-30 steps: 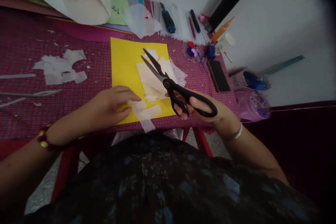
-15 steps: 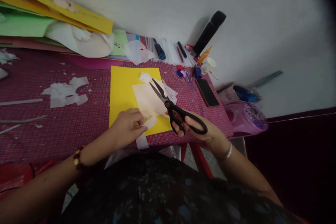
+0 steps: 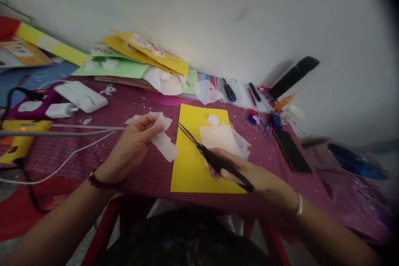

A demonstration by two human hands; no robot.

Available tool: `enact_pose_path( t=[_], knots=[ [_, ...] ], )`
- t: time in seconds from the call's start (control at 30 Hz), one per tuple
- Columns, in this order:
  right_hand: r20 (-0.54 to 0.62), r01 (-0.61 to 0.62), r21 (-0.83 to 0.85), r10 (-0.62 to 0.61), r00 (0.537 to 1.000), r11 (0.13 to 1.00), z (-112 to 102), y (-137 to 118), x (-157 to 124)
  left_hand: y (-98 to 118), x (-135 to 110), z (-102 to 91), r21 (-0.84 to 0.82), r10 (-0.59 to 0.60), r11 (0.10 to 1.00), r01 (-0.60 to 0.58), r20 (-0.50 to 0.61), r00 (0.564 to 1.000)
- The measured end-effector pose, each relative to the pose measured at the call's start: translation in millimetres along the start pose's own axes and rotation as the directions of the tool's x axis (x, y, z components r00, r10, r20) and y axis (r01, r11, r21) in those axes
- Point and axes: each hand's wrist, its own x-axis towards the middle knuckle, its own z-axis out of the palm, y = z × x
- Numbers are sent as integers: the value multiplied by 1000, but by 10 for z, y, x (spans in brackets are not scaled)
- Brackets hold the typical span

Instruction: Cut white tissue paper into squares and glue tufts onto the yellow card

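Note:
My left hand [image 3: 137, 139] pinches a strip of thin white paper [image 3: 165, 145] between thumb and fingers, left of the yellow sheet [image 3: 187, 170]. The strip's lower end hangs down toward the sheet's left edge. In my right hand [image 3: 232, 164] are black-handled scissors [image 3: 212, 156], their blades slightly parted and pointing up and left, apart from the strip. Under and beyond the scissors, white paper pieces [image 3: 220, 138] lie on the yellow sheet. A crumpled white paper bit [image 3: 213, 119] sits near its top edge.
A phone [image 3: 291, 151] lies at the right, near pens and a black upright object [image 3: 294, 77]. Yellow and green cards [image 3: 124, 68] are stacked along the wall. At the left are a yellow glue gun [image 3: 23, 139], a white adapter [image 3: 81, 95] and cables crossing the checked cloth.
My left hand has lifted the paper strip off the yellow sheet and carried it left. The scissors have turned further left, their blades closer together. The view has swung left.

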Motion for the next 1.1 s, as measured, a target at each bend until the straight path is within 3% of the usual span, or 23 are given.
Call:
enact_pose_path(
  t=[0.1, 0.3, 0.5, 0.73, 1.1],
  knots=[
    [126, -33, -19, 36, 991, 999, 23, -38, 358, -37, -13, -176, 23, -43, 999, 44, -34, 998],
    [198, -88, -19, 90, 976, 996, 135, -66, 789, -79, -28, -410, -10, -100, 995, 100, -102, 990],
    [220, -107, -26, 110, 969, 994, 166, -109, 920, -45, 28, -513, -157, -76, 986, 50, -167, 983],
    [239, -208, -1, 202, 950, 978, 212, -218, 1087, -53, 40, -549, -114, -133, 986, 117, -140, 981],
    [177, -208, 46, 197, 964, 977, 300, -234, 1194, -124, 83, -557, -71, -103, 993, 94, -138, 985]
  ],
)
